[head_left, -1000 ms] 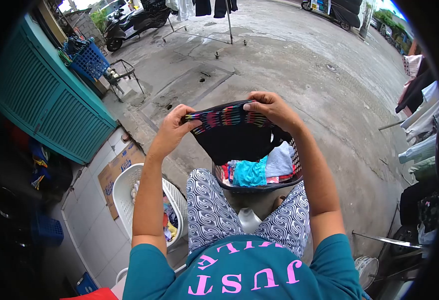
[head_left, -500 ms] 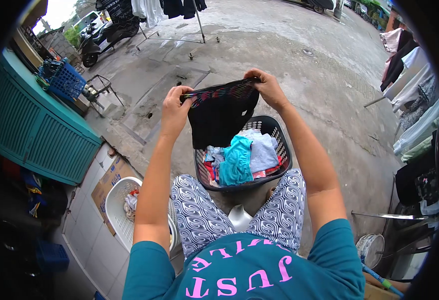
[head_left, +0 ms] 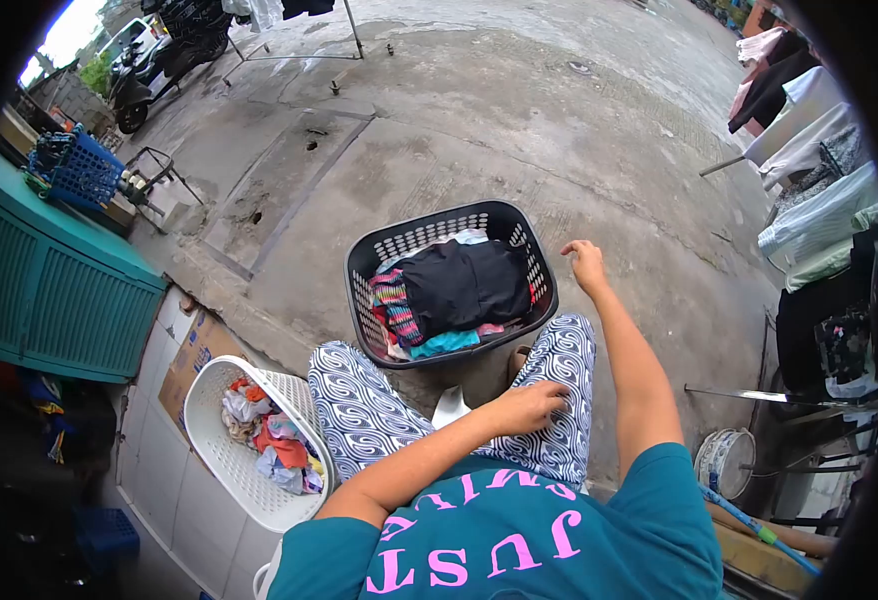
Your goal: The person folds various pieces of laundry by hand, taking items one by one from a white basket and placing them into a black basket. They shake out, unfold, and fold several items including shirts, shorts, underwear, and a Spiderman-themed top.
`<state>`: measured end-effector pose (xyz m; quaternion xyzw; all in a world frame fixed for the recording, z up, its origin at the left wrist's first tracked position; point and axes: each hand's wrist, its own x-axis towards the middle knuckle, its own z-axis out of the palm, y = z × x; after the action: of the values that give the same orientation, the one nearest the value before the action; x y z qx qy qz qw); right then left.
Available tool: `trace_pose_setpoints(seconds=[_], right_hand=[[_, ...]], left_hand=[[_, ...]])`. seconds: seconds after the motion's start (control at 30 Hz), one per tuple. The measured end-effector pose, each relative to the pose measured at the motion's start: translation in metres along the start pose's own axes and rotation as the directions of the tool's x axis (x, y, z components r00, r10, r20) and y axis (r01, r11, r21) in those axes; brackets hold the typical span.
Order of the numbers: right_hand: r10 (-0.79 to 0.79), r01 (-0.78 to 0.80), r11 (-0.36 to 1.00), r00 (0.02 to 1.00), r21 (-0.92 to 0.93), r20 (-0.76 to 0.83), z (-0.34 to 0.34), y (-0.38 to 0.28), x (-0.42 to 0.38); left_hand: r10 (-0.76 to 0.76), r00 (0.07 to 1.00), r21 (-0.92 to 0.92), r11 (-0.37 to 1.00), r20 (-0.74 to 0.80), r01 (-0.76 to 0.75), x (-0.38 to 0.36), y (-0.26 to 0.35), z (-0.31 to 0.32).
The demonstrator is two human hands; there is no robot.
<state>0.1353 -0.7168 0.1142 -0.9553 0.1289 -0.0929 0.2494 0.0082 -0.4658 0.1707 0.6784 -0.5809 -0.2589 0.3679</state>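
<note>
My right hand (head_left: 586, 266) is held in the air just right of the black laundry basket (head_left: 537, 310), its fingers loosely bent and apart, holding nothing. My left hand (head_left: 531, 408) has crossed over my lap to my right thigh, its fingers curled together with nothing visible in them. On top of the pile in the basket lies a folded black garment (head_left: 469, 285) with a multicoloured striped band (head_left: 396, 305) at its left end. A turquoise cloth (head_left: 446, 344) peeks out below it, near the basket's front rim. Neither hand touches the laundry.
A white basket (head_left: 221, 470) with small crumpled clothes (head_left: 277, 440) stands at my left on the tiles. A blue basket (head_left: 84, 175) sits beyond the teal shutter (head_left: 59, 290). Hanging clothes (head_left: 819, 230) line the right side, above a white bucket (head_left: 726, 460). A scooter (head_left: 164, 65) is parked far left.
The black garment, held up by both hands before, now lies folded in the basket. Both hands have let go; the left came back across my lap, the right moved right and down.
</note>
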Motion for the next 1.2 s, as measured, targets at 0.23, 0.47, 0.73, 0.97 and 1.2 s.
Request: trace_pose_setpoints(seconds=[0.23,0.47,0.73,0.97,1.2], right_hand=[[-0.187,0.162,0.965,0.977,0.205,0.105,0.037,-0.028,-0.044],[-0.423,0.135,0.794,0.823,0.592,0.379,0.078,-0.153,-0.101],[-0.388,-0.012,0.860,0.635,0.510,0.668,0.124,-0.190,-0.166],[-0.383,0.142,0.920,0.536,0.366,0.753,0.122,-0.182,-0.191],[-0.349,0.092,0.928,0.549,0.360,0.759,0.120,-0.203,-0.174]], left_hand=[[-0.352,0.855,0.065,0.912,-0.381,0.404,-0.085,-0.035,-0.075],[-0.490,-0.037,-0.393,0.648,-0.871,0.652,-0.324,-0.059,-0.124],[-0.706,-0.537,-0.873,0.256,-0.462,0.415,-0.494,-0.133,0.042],[-0.882,-0.286,-0.637,0.021,-0.374,0.771,-0.430,-0.188,0.133],[-0.785,-0.400,-0.712,0.075,-0.474,0.698,-0.429,-0.181,0.114]])
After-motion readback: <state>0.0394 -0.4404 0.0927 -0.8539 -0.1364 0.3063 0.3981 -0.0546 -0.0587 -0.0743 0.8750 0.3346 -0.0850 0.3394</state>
